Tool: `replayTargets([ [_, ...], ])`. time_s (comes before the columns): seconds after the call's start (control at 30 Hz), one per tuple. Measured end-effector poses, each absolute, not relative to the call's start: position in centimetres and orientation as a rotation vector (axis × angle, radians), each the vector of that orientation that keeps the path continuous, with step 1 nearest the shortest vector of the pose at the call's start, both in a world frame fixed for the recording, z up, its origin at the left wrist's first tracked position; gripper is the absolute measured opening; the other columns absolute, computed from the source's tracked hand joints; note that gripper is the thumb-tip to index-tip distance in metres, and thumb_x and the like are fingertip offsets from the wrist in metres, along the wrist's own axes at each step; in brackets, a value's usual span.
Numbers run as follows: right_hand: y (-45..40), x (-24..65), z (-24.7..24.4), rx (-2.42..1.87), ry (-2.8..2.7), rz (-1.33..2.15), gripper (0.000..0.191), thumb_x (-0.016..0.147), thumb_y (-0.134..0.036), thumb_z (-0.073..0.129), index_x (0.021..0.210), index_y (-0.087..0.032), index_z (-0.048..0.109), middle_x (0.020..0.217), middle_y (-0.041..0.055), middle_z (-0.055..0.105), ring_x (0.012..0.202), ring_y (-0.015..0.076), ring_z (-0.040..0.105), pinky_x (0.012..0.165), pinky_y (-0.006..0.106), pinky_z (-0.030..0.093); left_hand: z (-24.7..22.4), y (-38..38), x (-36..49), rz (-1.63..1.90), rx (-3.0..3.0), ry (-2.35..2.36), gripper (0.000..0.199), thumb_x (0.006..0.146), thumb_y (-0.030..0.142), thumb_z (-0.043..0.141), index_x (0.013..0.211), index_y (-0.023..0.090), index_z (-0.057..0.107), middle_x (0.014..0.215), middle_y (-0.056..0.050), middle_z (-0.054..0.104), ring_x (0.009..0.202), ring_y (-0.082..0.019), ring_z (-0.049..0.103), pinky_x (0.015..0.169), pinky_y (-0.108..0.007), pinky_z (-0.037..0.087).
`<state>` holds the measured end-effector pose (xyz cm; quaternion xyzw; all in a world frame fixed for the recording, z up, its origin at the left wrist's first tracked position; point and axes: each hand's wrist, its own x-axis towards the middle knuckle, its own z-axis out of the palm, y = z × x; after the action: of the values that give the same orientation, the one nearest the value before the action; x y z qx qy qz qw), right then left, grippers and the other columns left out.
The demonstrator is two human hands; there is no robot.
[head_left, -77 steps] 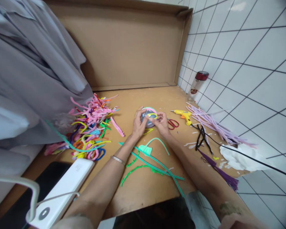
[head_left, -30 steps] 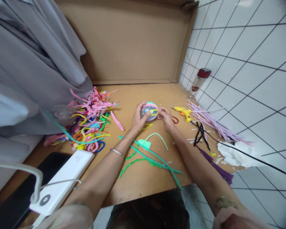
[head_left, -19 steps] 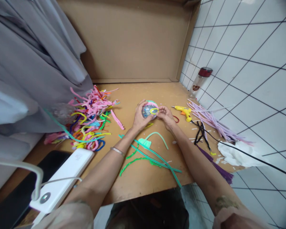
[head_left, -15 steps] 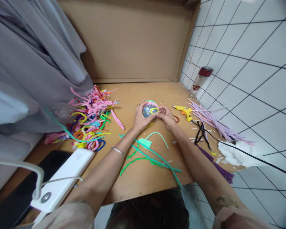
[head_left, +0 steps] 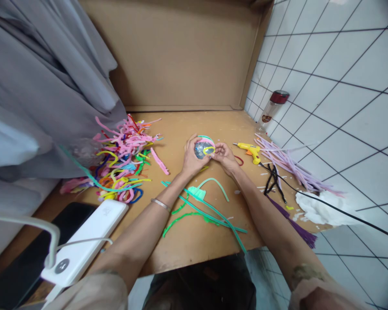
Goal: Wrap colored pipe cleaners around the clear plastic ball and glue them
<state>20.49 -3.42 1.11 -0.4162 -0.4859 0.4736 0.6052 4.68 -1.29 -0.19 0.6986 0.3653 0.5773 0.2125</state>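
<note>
My left hand (head_left: pixel 191 156) is wrapped round the left side of a clear, shiny ball (head_left: pixel 200 150). Pink and green strips run along the ball's upper rim. A yellow pipe cleaner (head_left: pixel 209 150) lies in a loop on its right side. My right hand (head_left: pixel 224 156) pinches at that loop's right end, its fingertips against the ball. Just in front of the hands, green pipe cleaners (head_left: pixel 210 206) cross on the table beside a pale green patch (head_left: pixel 197 193). A dark red loop (head_left: pixel 239 161) lies right of my right hand.
A heap of coloured pipe cleaners (head_left: pixel 129 146) lies left. On the right are a yellow glue gun (head_left: pixel 250 150) with a black cord, lilac strips (head_left: pixel 284 163), black strips (head_left: pixel 273 183), a purple tassel (head_left: pixel 297 228) and a bottle (head_left: pixel 271 112). A white power bank (head_left: pixel 87 241) lies front left.
The ball has shifted very slightly to the right in my hands. Both hands keep nearly the same grip, and the things on the table have not moved.
</note>
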Motion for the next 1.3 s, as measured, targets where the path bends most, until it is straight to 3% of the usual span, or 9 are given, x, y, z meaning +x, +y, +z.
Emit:
replayTargets([
  [0.37, -3.1, 20.7, 0.8, -0.955, -1.12, 1.13, 0.059, 0.048, -0.037, 0.092, 0.092, -0.026, 0.055, 0.077, -0.0056, 0.057, 0.073, 0.0131, 0.053, 0.071, 0.029, 0.047, -0.3, -1.1, 4.5, 1.604, 1.929, 1.013, 0.066, 0.071, 0.046, 0.083, 0.125, 0.022, 0.054, 0.148, -0.017, 0.05, 0.143, -0.035, 0.045, 0.12, -0.054, 0.034],
  [0.83, -3.2, 20.7, 0.6, -0.896, -1.069, 1.201, 0.057, 0.046, -0.028, 0.093, 0.089, -0.026, 0.056, 0.076, -0.0066, 0.057, 0.076, 0.012, 0.054, 0.072, 0.025, 0.048, -0.1, -1.2, 4.9, 1.61, 1.981, 1.091, 0.065, 0.064, 0.024, 0.081, 0.123, 0.023, 0.052, 0.146, -0.015, 0.052, 0.141, -0.034, 0.048, 0.12, -0.053, 0.035],
  [1.3, -3.0, 20.2, 0.6, -0.824, -0.909, 1.332, 0.039, 0.054, -0.017, 0.084, 0.085, -0.025, 0.062, 0.077, -0.0064, 0.06, 0.073, 0.0109, 0.056, 0.071, 0.026, 0.048, -0.7, -0.1, 4.1, 1.605, 1.818, 0.994, 0.069, 0.064, 0.028, 0.083, 0.125, 0.023, 0.052, 0.145, -0.013, 0.051, 0.143, -0.032, 0.046, 0.123, -0.05, 0.033],
])
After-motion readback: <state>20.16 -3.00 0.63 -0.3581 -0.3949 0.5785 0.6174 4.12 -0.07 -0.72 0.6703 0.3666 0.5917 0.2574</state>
